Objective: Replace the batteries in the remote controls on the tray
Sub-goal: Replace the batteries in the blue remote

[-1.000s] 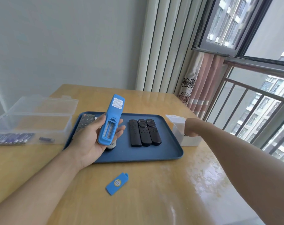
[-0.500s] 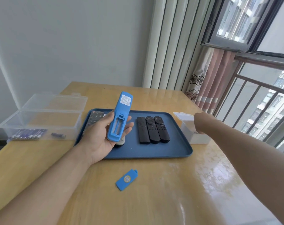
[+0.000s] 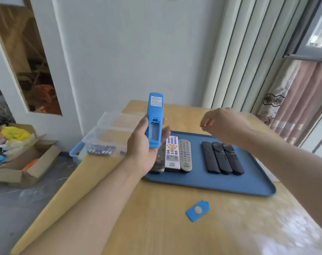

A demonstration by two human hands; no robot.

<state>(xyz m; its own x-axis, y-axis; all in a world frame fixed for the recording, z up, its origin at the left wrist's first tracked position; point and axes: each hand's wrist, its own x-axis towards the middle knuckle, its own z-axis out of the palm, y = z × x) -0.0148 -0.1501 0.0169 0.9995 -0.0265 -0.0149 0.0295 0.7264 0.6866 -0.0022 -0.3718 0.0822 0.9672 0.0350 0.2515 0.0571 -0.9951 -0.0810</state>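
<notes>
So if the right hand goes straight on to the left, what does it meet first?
Probably the blue remote held upright in the left hand; the right hand points there, though depth is unclear.

Blue remote [image 3: 154, 118] upright in my left hand [image 3: 143, 150], back facing me, battery bay open and empty. Its blue cover [image 3: 198, 210] lies flat on the table at 5 o'clock. On the tray [image 3: 248, 186]: white remote [image 3: 172, 153], grey remote [image 3: 185, 155], three black remotes [image 3: 222, 158] side by side. Spare batteries [image 3: 101, 150] at 9 o'clock.
</notes>
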